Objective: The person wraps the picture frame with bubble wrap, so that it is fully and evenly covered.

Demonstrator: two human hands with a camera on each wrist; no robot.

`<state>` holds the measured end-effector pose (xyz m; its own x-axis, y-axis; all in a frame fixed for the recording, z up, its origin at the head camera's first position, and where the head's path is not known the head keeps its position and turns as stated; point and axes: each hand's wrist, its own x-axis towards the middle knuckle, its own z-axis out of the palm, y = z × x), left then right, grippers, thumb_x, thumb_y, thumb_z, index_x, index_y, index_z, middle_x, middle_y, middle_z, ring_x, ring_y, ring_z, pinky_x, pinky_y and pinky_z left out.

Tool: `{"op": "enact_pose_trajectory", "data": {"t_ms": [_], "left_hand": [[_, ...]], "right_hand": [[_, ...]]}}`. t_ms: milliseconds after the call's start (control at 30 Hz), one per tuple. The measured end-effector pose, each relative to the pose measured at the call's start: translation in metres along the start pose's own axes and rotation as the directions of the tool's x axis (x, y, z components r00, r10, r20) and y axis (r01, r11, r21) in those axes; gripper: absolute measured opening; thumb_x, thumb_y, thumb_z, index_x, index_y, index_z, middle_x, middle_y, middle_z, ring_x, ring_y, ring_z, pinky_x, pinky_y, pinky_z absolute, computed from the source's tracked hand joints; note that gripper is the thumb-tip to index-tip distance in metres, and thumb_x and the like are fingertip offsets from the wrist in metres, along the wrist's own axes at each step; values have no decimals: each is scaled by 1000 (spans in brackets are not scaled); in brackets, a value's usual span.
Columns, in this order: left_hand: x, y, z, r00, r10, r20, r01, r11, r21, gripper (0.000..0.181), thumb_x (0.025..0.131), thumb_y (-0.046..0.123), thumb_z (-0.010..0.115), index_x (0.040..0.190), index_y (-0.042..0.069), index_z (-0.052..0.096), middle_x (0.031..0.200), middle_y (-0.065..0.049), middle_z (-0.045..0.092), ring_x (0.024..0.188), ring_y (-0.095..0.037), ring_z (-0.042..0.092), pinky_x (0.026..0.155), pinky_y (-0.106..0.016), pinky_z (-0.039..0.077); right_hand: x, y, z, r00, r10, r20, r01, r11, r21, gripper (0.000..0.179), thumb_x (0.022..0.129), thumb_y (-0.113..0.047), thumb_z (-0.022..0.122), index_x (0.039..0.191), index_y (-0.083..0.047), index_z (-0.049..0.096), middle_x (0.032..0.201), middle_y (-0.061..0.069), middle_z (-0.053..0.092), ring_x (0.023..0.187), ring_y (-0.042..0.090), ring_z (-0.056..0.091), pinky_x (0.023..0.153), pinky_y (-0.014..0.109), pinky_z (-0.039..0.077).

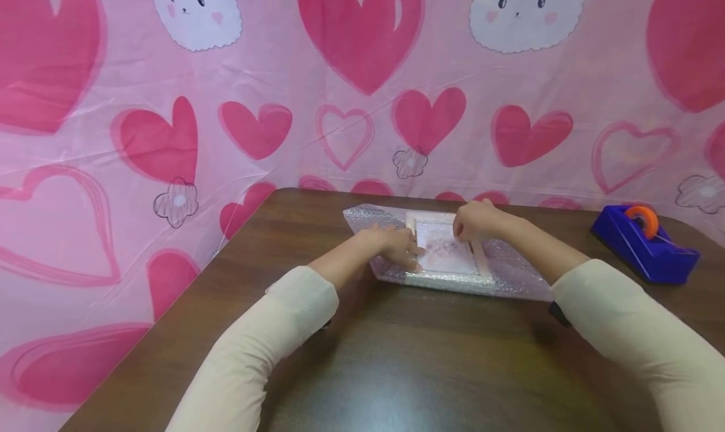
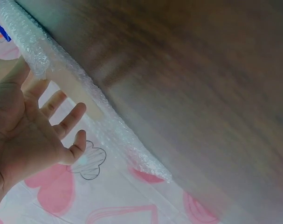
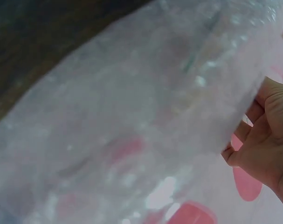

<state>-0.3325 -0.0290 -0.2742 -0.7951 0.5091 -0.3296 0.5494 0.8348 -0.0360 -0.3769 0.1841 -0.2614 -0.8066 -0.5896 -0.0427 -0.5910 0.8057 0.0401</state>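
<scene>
A pale picture frame [image 1: 447, 249] with a pinkish print lies on a sheet of bubble wrap [image 1: 518, 271] toward the back of the table. My left hand [image 1: 396, 246] rests over the frame's left side, fingers spread; the left wrist view shows that hand's palm and loosely bent fingers beside the wrap's folded edge [image 2: 92, 93]. At the frame's upper right, my right hand [image 1: 477, 221] has curled fingers and pinches the bubble wrap. In the right wrist view the sheet [image 3: 122, 107] fills much of the picture, with the fingertips at its edge partly hidden.
A blue tape dispenser [image 1: 648, 246] with an orange-cored roll [image 1: 642, 219] stands on the right of the brown wooden table [image 1: 385, 363]. Behind the table hangs a pink cloth [image 1: 260, 73] printed with hearts. Long light sleeves cover both arms.
</scene>
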Motion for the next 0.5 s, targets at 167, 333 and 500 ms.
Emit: {"op": "enact_pose_trajectory", "data": {"t_ms": [167, 333, 500], "left_hand": [[2, 2, -1, 1000, 3, 5, -3, 1000, 9, 54, 92, 57, 47, 142, 43, 36, 150, 5, 30, 137, -28, 26, 108, -57, 17], [1, 3, -5, 1000, 13, -2, -13, 1000, 26, 54, 92, 57, 47, 142, 40, 37, 150, 3, 31, 137, -29, 26, 108, -58, 17], [-2, 3, -11, 1000, 26, 8, -26, 999, 34, 54, 92, 56, 48, 142, 38, 39, 148, -1, 33, 137, -34, 23, 108, -58, 18]], "right_hand": [[-3, 0, 8, 1000, -9, -30, 9, 1000, -26, 12, 74, -6, 68, 79, -15, 75, 83, -1, 71, 81, 22, 61, 71, 44, 38], [-9, -3, 15, 990, -93, -108, 84, 993, -84, 9, 74, -6, 69, 71, -14, 70, 76, -2, 68, 73, 19, 60, 64, 40, 40], [-20, -7, 21, 972, -166, -164, 149, 983, -110, 25, 72, 2, 61, 57, -15, 52, 63, -5, 51, 61, 13, 45, 53, 33, 35]]}}
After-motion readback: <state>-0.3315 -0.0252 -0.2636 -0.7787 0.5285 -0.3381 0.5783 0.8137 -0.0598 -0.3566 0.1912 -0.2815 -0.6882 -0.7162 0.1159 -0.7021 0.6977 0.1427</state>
